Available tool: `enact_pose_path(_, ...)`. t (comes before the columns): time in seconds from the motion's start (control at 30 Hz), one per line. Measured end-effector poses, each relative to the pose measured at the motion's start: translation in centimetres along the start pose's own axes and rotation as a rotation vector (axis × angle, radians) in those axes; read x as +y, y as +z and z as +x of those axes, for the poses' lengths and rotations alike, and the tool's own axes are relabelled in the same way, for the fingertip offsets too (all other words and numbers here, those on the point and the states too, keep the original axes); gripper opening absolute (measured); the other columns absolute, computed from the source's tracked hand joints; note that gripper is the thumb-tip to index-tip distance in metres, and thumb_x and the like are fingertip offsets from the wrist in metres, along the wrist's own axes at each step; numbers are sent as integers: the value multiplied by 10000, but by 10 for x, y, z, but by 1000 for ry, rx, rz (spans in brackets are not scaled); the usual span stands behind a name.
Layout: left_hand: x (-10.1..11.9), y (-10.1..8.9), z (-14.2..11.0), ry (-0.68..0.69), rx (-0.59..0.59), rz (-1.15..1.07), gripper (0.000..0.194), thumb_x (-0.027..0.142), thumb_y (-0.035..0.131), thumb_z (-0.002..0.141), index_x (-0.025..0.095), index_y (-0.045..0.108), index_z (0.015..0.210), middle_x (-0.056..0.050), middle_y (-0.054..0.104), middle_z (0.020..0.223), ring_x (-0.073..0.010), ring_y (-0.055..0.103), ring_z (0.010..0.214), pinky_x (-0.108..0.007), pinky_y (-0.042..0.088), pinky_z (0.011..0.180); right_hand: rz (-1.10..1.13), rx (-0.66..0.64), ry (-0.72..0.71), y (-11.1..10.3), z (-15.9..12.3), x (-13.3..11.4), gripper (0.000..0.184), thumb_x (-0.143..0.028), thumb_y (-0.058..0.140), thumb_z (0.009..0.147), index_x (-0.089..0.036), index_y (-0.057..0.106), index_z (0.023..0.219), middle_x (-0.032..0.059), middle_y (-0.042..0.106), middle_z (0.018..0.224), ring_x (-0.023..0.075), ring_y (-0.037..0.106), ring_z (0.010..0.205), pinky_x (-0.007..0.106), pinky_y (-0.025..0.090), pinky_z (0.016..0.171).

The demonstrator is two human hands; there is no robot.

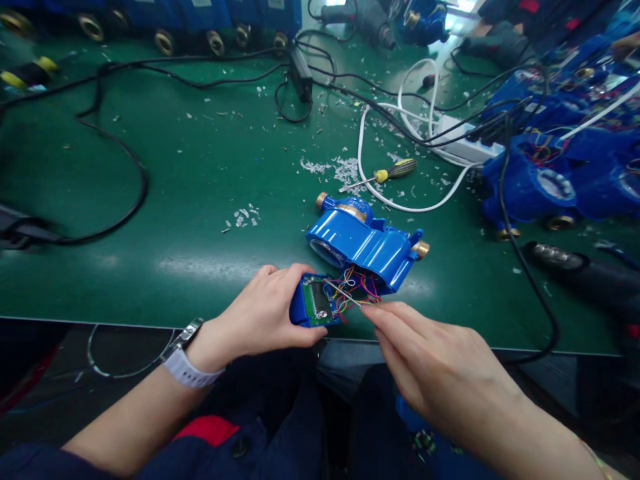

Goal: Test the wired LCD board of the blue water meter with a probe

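Observation:
My left hand [267,303] is closed around a small blue housing [297,305] with a green circuit board [316,303] facing up, near the table's front edge. Red, yellow and white wires [356,283] run from the board into a blue water meter [363,243] with brass fittings, lying just beyond. Between the fingertips of my right hand [425,353] are thin metal tweezers [350,297], their tips over the wires beside the board. My fingers hide the tweezers' rear end.
A yellow-and-black screwdriver [397,170] lies behind the meter among clear plastic scraps [345,170]. Cables and a white power strip [465,139] cross the table. More blue meters [530,180] stand right, near a dark power tool [585,270]. Another row of blue meters [210,20] lines the back.

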State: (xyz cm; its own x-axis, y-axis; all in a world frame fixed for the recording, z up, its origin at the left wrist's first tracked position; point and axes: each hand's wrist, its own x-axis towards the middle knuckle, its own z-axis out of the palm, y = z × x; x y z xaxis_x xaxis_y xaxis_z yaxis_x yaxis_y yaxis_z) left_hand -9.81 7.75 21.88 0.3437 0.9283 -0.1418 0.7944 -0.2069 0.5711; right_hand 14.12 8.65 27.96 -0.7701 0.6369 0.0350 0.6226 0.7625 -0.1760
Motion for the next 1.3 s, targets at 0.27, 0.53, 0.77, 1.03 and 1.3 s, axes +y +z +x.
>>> enact_pose_path(0.27,-1,-6,13,18,-48,53,597,523,652,705,125,498,1123,-101,656,975,-276,604,862,-403,377,791,-22,20,33,7,6,2,368,-50,381,863,-115,651,1105,83,662,983,194,652,601,309,494,412)
enact_pose_path(0.53,-5,-2,15,72,-40,58,703,641,669,696,154,473,1164,-87,620,1126,-268,599,927,-400,355,820,-23,8,51,14,7,1,411,-26,388,837,-102,676,1121,84,675,956,196,656,599,299,457,364)
enact_pose_path(0.77,-7,1,14,139,45,76,641,581,676,717,160,455,1146,-86,640,1080,-251,605,875,-381,355,781,-83,39,17,12,14,-2,417,-13,387,817,-64,692,1096,124,678,940,223,665,645,302,481,383)
enact_pose_path(1.03,-7,2,13,125,47,97,665,558,703,693,171,451,1171,-57,646,1051,-251,623,910,-381,378,762,-105,31,9,15,13,-5,433,-6,368,821,-62,697,1097,124,673,897,207,636,569,300,471,383)
enact_pose_path(1.3,-12,7,13,182,106,102,613,459,697,691,162,437,1161,-60,648,1043,-227,628,920,-370,395,767,-158,-60,9,10,17,-5,377,-19,433,817,-71,693,1085,104,624,743,175,550,463,270,351,371)
